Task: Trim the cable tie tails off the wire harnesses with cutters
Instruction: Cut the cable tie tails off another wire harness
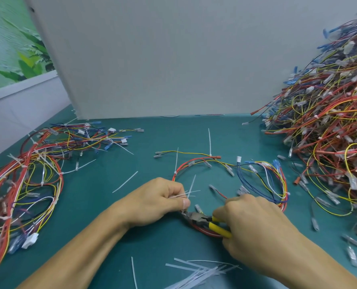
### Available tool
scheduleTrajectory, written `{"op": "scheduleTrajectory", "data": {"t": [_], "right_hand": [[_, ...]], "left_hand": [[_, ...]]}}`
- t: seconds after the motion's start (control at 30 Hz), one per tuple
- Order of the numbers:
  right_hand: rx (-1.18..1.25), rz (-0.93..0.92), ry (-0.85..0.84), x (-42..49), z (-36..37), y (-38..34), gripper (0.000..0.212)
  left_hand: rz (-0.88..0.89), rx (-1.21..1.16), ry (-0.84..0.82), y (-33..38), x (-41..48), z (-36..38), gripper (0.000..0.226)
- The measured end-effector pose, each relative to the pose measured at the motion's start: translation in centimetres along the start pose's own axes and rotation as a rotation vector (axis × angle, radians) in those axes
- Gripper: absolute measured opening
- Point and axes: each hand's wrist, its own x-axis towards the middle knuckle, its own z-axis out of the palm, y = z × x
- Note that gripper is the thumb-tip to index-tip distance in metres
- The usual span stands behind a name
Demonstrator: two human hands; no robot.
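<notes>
A wire harness (pixel 231 170) of red, yellow, blue and white wires lies looped on the green table in front of me. My left hand (pixel 158 201) pinches several thin white cable tie tails (pixel 191 187) that stick up from its fingers. My right hand (pixel 254 228) grips the yellow-handled cutters (pixel 206 221). The cutter jaws lie on the harness just under my left thumb, against the base of a tie. Two more uncut tie tails (pixel 209 142) stand up from the far side of the harness.
A pile of harnesses (pixel 27 174) lies at the left, and a much larger heap (pixel 329 122) rises at the right. Cut tie tails (pixel 198 272) lie scattered near the front edge. A grey board (pixel 163 59) stands upright behind the work area.
</notes>
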Motion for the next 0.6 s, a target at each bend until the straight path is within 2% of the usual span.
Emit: {"op": "scheduleTrajectory", "data": {"t": [0.13,0.23,0.33,0.4,0.47,0.53,0.6], "right_hand": [[0.005,-0.004,0.001,0.1,0.1,0.0,0.009],[0.021,-0.009,0.009,0.1,0.2,0.1,0.020],[0.051,-0.009,0.022,0.1,0.4,0.4,0.019],[0.109,0.011,0.046,0.0,0.5,0.9,0.015],[0.200,0.026,0.100,0.0,0.6,1.4,0.013],[0.307,0.014,0.163,0.2,0.8,1.6,0.016],[0.391,-0.009,0.185,0.4,1.0,1.4,0.022]], "left_hand": [[0.003,0.006,0.010,-0.1,0.1,0.1,0.032],[0.014,0.000,0.021,-0.3,0.2,0.1,0.029],[0.036,-0.040,0.063,-0.7,0.2,0.1,0.024],[0.040,-0.210,0.091,-1.1,0.2,0.0,0.023],[0.045,-0.521,0.105,-1.6,0.0,-0.1,0.021],[0.091,-0.812,0.108,-2.1,-0.2,-0.4,0.018],[0.127,-1.001,0.134,-2.4,-0.4,-0.6,0.026]]}}
